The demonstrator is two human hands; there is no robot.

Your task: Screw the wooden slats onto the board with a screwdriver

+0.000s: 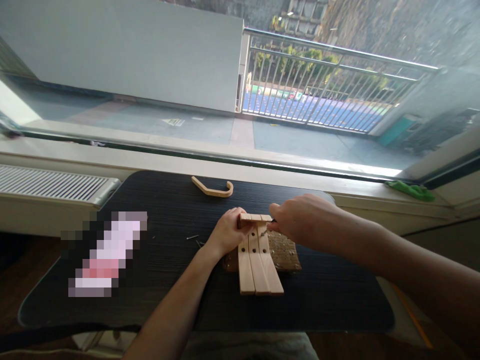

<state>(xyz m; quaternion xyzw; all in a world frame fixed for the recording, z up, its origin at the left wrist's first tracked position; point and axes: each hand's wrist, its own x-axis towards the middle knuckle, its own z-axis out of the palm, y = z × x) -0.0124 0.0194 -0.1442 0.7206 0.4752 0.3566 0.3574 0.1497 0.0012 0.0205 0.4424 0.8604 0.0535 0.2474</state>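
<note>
A small wooden piece (258, 272) made of three side-by-side slats, with dark round holes, lies over a brown corrugated cardboard pad (287, 252). My left hand (229, 232) is closed around its far left edge, by a raised crosspiece. From the right, my right hand (296, 217) is closed on a thin tool that looks like a screwdriver; only a dark bit near the fingers and a slim shaft show. Its tip points down at a hole in the right slat. Several loose screws (192, 237) lie left of my left hand, partly hidden by the forearm.
A bent, hook-shaped wooden piece (213, 191) rests near the far edge of the black table (168, 295). A pixelated pink and white item (108, 250) is on the left side. Beyond are a radiator (56, 185), a window sill and a green cloth (410, 190).
</note>
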